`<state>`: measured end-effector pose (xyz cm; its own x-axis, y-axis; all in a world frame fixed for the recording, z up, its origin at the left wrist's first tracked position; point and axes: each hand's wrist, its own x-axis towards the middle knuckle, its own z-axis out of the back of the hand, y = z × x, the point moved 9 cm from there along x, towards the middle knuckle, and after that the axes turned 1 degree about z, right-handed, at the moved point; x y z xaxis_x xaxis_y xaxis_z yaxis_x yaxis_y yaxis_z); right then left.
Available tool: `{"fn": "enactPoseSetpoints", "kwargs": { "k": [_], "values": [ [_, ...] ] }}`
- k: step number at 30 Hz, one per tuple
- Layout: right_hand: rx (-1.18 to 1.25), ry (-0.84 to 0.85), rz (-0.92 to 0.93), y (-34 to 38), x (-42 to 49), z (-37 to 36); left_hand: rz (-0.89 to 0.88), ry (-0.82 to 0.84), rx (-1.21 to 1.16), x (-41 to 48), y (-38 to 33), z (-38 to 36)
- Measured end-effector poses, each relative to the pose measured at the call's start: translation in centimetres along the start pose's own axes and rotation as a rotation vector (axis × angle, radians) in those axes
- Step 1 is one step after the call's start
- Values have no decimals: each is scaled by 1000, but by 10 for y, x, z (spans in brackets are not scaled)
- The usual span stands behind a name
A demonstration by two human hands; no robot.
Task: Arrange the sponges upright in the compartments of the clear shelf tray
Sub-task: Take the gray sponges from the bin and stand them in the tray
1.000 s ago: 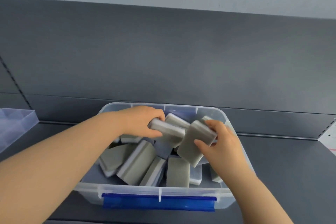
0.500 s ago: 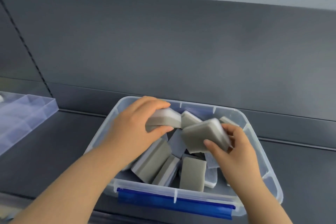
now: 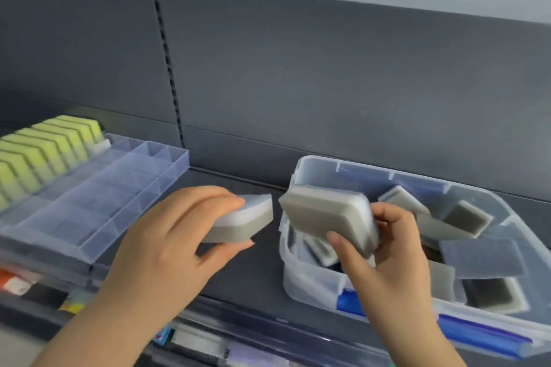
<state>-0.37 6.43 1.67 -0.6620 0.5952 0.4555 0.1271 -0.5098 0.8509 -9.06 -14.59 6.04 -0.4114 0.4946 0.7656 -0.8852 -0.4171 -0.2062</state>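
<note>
Left of the frame's centre, the left hand (image 3: 179,235) grips a rectangular sponge with a white layer over a grey one (image 3: 247,219). The fingers are curled across its top and the thumb is beneath. The sponge lies roughly flat in the air above the dark grey shelf (image 3: 262,265), between tray and bin.

To its right, the right hand (image 3: 390,259) clasps a second grey-and-white rectangular sponge (image 3: 328,217), grey face toward the camera, tilted. It sits over the left edge of the clear plastic storage bin with a blue latch (image 3: 310,280). More grey-and-white sponges (image 3: 465,217) lie jumbled inside the bin at lower right.

At centre left, the clear compartmented shelf tray (image 3: 104,197) rests on the shelf. A row of yellow-green sponges (image 3: 44,149) stands upright along its far side. The nearer compartments look blurred.
</note>
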Motion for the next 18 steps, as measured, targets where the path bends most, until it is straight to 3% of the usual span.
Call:
{"fn": "enactPoseSetpoints", "kwargs": {
  "k": [8, 18],
  "values": [
    [338, 124, -84, 56, -57, -158, 196, 61, 40, -81, 127, 119],
    [392, 175, -218, 71, -56, -273, 389, 84, 26, -127, 236, 171]
  ]
}}
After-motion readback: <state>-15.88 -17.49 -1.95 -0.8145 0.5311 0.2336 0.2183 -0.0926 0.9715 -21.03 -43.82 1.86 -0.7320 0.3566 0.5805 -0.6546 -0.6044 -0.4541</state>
